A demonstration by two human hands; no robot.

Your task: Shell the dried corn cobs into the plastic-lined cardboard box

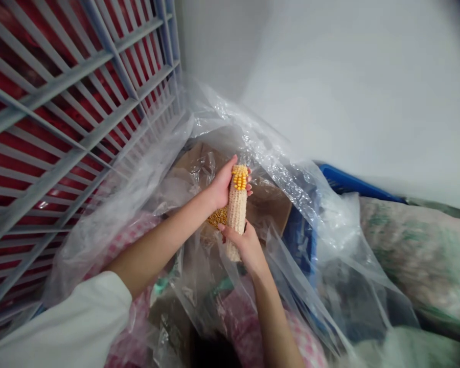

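A corn cob [237, 210], mostly stripped bare, is held upright between my two hands. A band of yellow kernels [239, 177] remains around its far end. My left hand [224, 185] wraps the cob near that end, with some fingertips showing on its far right side. Lower down, my right hand [247, 241] grips the bare part, thumb across the front. Beneath the cob, a small heap of loose corn kernels [217, 218] lies in a clear plastic sheet [268, 153]; part of the heap is hidden by my hands.
A grey slatted plastic crate [99, 128] with red contents stands at left. Brown cardboard [270, 207] and a blue crate [301, 230] show under the plastic. A filled sack [417, 250] lies at right. A white wall [348, 87] rises behind. Pink checked cloth [130, 235] is below.
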